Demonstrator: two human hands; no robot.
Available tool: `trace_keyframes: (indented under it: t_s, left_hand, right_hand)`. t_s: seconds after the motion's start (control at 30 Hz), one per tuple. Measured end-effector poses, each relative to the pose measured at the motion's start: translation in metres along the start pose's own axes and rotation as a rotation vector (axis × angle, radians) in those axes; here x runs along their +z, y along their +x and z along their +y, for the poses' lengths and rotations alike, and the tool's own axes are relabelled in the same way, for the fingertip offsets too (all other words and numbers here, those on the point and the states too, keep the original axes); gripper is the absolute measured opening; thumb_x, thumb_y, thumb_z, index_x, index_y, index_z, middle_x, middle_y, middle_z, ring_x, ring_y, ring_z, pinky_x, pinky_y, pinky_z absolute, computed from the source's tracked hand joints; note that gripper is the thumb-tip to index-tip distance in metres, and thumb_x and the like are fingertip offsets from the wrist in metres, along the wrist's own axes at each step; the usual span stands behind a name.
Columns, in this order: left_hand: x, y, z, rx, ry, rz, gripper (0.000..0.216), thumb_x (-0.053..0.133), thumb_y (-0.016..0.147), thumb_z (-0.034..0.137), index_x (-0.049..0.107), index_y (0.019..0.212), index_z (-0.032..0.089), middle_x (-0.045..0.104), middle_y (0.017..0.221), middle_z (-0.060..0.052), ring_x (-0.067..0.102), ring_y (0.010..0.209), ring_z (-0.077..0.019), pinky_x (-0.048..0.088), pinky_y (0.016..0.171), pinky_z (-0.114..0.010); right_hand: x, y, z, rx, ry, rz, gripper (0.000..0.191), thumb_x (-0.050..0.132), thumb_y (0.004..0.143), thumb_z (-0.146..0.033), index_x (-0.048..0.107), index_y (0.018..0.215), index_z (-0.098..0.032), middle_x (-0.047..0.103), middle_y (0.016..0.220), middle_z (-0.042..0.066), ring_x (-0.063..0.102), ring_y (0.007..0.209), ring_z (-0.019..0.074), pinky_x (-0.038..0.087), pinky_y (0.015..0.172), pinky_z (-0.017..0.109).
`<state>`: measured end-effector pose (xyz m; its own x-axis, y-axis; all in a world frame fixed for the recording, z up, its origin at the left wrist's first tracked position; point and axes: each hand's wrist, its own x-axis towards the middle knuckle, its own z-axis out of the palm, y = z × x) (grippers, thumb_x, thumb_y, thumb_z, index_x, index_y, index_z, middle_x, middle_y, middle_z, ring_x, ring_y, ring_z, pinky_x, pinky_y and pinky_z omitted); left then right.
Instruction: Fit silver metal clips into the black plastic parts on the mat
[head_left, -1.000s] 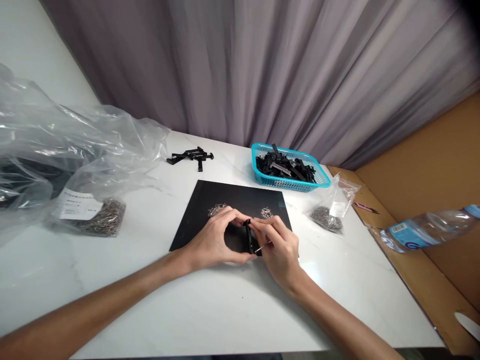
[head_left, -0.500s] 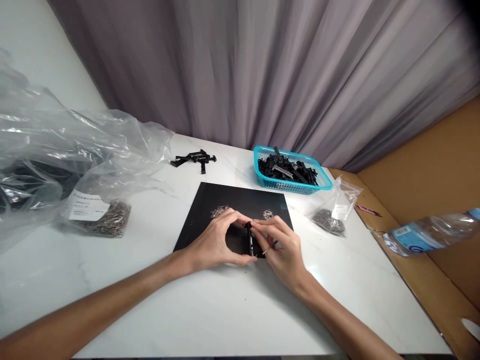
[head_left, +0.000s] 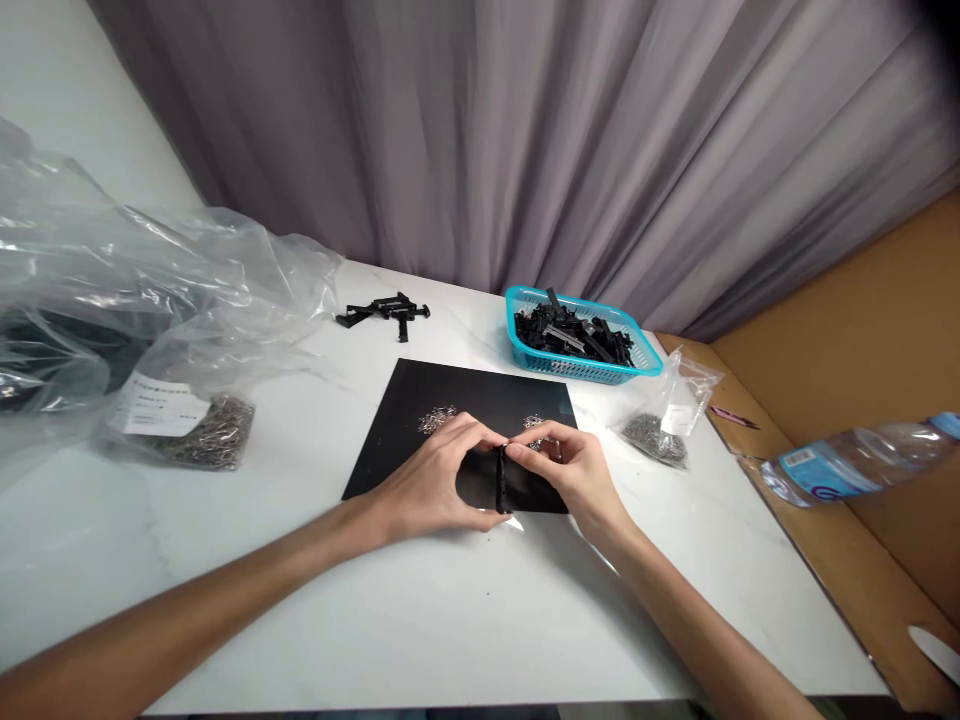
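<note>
My left hand (head_left: 431, 478) pinches a slim black plastic clip (head_left: 501, 480) upright between thumb and forefinger, over the near edge of a black mat (head_left: 420, 400). My right hand (head_left: 574, 470) is closed at the clip's top end, fingertips pinched against it; whether a small metal piece is in them I cannot make out. Two little heaps of small metal parts (head_left: 437, 418) lie on the mat just beyond my hands.
A turquoise basket (head_left: 517, 350) of black clips stands behind the mat, a few loose clips (head_left: 382, 311) to its left. Bags of metal parts (head_left: 199, 432) lie left and right (head_left: 656, 437), with big crumpled plastic bags (head_left: 90, 290) at left. A water bottle (head_left: 847, 462) lies on cardboard at right.
My right hand has moved from below the clip's side up to its top end, and the thin metal piece seen sticking from its fingers no longer shows. The left hand keeps its hold.
</note>
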<state>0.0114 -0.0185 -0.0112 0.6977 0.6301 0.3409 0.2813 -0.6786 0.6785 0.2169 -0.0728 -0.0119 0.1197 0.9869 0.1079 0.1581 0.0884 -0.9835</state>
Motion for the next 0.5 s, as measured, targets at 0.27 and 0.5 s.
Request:
trace_keyframes:
  t_s: [0.27, 0.5]
  left_hand:
    - [-0.001, -0.001, 0.001, -0.017, -0.001, -0.028, 0.053, 0.089, 0.067, 0.031, 0.063, 0.112, 0.022, 0.064, 0.105, -0.004, 0.062, 0.102, -0.0258, 0.055, 0.093, -0.041]
    - [0.000, 0.000, -0.003, -0.053, -0.014, -0.005, 0.062, 0.090, 0.067, 0.040, 0.062, 0.119, 0.022, 0.064, 0.108, -0.006, 0.064, 0.104, -0.0265, 0.054, 0.099, -0.046]
  right_hand:
    - [0.000, 0.001, -0.001, -0.045, -0.093, -0.042, 0.037, 0.079, 0.083, -0.056, 0.072, 0.082, -0.019, 0.056, 0.067, -0.002, 0.038, 0.055, 0.0105, 0.030, 0.049, 0.026]
    - [-0.017, 0.000, -0.002, -0.219, -0.264, 0.171, 0.067, 0.028, 0.108, -0.061, 0.079, 0.089, -0.021, 0.069, 0.092, 0.008, 0.064, 0.084, 0.0193, 0.050, 0.079, 0.033]
